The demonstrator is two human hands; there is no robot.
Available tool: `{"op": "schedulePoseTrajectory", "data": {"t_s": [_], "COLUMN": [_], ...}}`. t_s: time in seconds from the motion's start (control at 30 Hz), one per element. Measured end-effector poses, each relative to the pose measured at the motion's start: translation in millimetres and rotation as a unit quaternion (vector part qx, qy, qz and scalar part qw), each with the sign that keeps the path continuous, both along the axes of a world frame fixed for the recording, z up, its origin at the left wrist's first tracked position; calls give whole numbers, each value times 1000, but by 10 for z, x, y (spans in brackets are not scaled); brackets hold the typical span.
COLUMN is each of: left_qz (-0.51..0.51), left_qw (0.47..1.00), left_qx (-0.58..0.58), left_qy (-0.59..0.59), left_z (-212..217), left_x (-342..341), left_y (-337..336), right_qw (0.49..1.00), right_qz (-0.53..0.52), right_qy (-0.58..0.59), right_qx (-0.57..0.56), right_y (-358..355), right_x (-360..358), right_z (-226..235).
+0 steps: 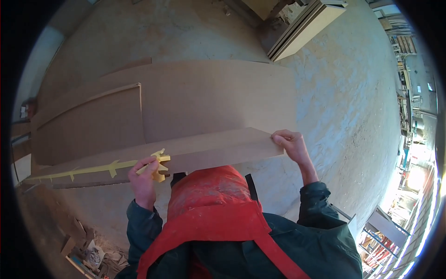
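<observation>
A long brown board or stiff sheet lies across in front of me, with a lengthwise line along it. Yellow tape runs along its left part, with several short cross strips. My left hand is closed on loose strips of yellow tape, whose ends stick out past the fingers. These strips hang by the end of the taped line, over the near part of the board. At the board's right end, my right hand pinches its corner between thumb and fingers.
Beyond lies a wide brown sheet with a thin raised strip on its left. Stacked panels stand at the back right on the grey floor. Scraps lie at lower left. Shelving lines the far right.
</observation>
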State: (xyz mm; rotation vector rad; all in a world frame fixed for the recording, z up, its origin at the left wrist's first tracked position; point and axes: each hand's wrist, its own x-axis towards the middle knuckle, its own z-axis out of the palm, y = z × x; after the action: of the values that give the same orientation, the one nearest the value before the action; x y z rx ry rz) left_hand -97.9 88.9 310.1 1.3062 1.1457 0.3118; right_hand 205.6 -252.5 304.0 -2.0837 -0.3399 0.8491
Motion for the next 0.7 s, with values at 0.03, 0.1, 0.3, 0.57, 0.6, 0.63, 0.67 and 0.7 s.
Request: {"op": "schedulePoseTrajectory", "data": {"t_s": [0.03,0.1,0.3,0.57,0.6,0.63,0.67,0.7], "left_qz": [10,70,201,-31,-52,-75,-77,-46], "left_qw": [1000,994,962,991,986,980,979,977], "left_qx": [-13,-25,-10,54,80,105,103,84], "left_qy": [-11,-76,-184,-119,-134,-152,-156,-189], "left_z": [10,64,553,885,1011,1087,1124,1168], "left_x": [-64,-302,-1189,-1753,-1732,-1703,-1679,-1678], "left_y": [79,459,1319,1658,1718,1764,1816,1874], "right_qw": [1000,999,925,896,879,879,880,882], "right_qz": [2,-18,-19,230,259,258,247,237], "right_qy": [-4,1,-357,-372,-390,-393,-394,-391], "right_qx": [0,-32,-126,77,88,85,97,116], "right_y": [-13,-6,196,2581,2795,2959,3108,3248], "right_x": [-11,-27,-325,-2321,-2440,-2531,-2600,-2660], "right_z": [-8,-22,-63,147,65,-2,-73,-149]}}
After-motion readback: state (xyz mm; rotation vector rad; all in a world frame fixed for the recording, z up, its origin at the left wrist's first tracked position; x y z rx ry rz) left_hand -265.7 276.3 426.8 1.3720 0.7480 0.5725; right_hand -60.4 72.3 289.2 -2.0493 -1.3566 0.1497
